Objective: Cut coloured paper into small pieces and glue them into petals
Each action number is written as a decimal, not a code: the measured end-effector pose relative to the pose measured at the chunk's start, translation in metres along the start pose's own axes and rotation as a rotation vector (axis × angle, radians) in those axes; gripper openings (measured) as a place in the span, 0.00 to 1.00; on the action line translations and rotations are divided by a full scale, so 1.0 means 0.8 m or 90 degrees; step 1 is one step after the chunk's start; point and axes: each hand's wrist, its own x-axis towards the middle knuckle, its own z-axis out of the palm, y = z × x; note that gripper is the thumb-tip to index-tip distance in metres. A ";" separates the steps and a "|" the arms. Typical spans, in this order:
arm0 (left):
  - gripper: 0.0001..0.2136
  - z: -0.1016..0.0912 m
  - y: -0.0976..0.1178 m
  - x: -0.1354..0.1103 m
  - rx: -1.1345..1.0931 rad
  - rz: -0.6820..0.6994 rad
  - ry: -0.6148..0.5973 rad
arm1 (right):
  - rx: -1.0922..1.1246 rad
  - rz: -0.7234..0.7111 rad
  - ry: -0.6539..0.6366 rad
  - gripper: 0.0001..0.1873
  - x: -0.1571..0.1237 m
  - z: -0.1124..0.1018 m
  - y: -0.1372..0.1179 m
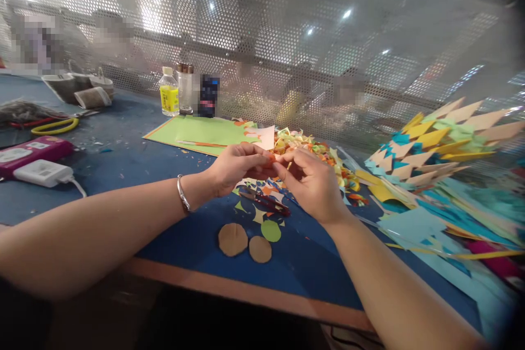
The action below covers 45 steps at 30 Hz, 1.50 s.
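Over the middle of the blue table, my left hand (244, 167) pinches a small piece of orange paper (269, 161). My right hand (309, 180) meets it from the other side, thumb and fingers closed on the same piece. Its exact shape is mostly covered by my fingers. Below my hands lie dark-red-handled scissors (266, 200) among paper scraps (259, 214). Closer to me rest a larger brown cardboard disc (233, 239), a smaller one (260, 249) and a green paper circle (271, 231).
Green paper sheets (205, 132) lie behind my left hand, and a heap of coloured paper curls (303, 145) behind my right. A bottle (169, 93) stands at the back. Folded-paper work (443, 142) rises at right; a power strip (36, 156) and yellow-handled scissors (55, 126) lie left.
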 end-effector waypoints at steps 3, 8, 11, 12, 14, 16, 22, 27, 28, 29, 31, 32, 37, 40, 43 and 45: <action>0.05 0.004 0.001 -0.003 -0.022 0.016 -0.003 | 0.012 0.020 0.007 0.05 0.000 0.000 0.001; 0.09 0.007 -0.001 -0.007 -0.027 0.056 -0.019 | 0.013 0.032 0.031 0.05 0.000 -0.001 0.002; 0.12 0.007 -0.002 -0.007 0.001 0.080 -0.025 | 0.004 0.037 0.039 0.05 0.000 0.000 0.001; 0.12 0.007 -0.002 -0.007 0.010 0.086 -0.027 | 0.001 0.036 0.038 0.05 0.000 0.000 0.001; 0.11 0.008 -0.002 -0.007 0.027 0.096 -0.029 | 0.001 0.035 0.036 0.05 0.000 0.000 0.001; 0.10 0.009 -0.002 -0.008 0.046 0.107 -0.027 | 0.007 0.038 0.036 0.06 0.000 0.001 0.002; 0.09 0.007 -0.005 -0.005 0.107 0.144 -0.016 | 0.007 0.045 0.039 0.06 0.001 0.001 0.002; 0.08 0.006 -0.006 -0.004 0.127 0.146 -0.021 | 0.017 0.062 0.040 0.05 -0.001 0.002 0.003; 0.08 0.007 -0.006 -0.005 0.128 0.144 -0.020 | 0.026 0.072 0.038 0.05 -0.001 0.002 0.003; 0.08 0.007 -0.005 -0.005 0.131 0.140 -0.018 | 0.035 0.084 0.035 0.05 -0.001 0.002 0.004; 0.08 0.008 -0.004 -0.005 0.141 0.133 -0.014 | 0.046 0.101 0.030 0.06 -0.002 0.002 0.005; 0.08 0.008 -0.004 -0.006 0.146 0.128 -0.013 | 0.047 0.103 0.029 0.06 -0.002 0.002 0.006; 0.08 0.005 -0.005 -0.004 0.143 0.093 -0.010 | 0.026 0.063 0.028 0.03 -0.002 0.000 0.004; 0.08 0.004 -0.006 -0.003 0.121 0.078 -0.001 | 0.031 0.059 0.017 0.02 -0.001 0.000 0.002; 0.08 0.003 -0.006 -0.003 0.133 0.053 -0.013 | 0.055 0.083 -0.002 0.03 -0.002 -0.001 0.002; 0.07 0.002 -0.005 -0.003 0.152 0.037 -0.035 | 0.079 0.108 -0.012 0.03 -0.002 -0.001 0.004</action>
